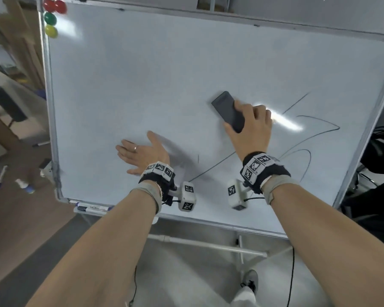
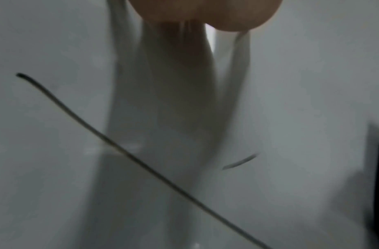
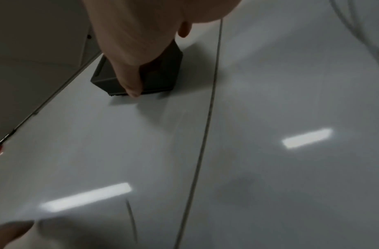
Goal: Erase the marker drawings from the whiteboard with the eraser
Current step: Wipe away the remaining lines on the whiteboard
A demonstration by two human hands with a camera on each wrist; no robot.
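Note:
A large whiteboard (image 1: 142,74) on a stand fills the head view. Black marker lines (image 1: 319,134) loop across its lower right part, and one long stroke (image 1: 211,169) runs toward the bottom. My right hand (image 1: 248,125) grips a dark rectangular eraser (image 1: 227,110) and presses it flat against the board, left of the loops. The right wrist view shows the eraser (image 3: 156,74) under my fingers (image 3: 128,80), beside a thin line (image 3: 207,118). My left hand (image 1: 140,155) lies flat on the board with straight fingers. The left wrist view shows a stroke (image 2: 124,151) and a short mark (image 2: 240,161).
Red, green and yellow magnets (image 1: 51,18) sit in the board's top left corner. Markers (image 1: 93,208) lie in the tray at the bottom left. More markers (image 1: 24,185) lie on a wooden table to the left. The stand's bar (image 1: 208,244) and my shoe (image 1: 249,282) are below.

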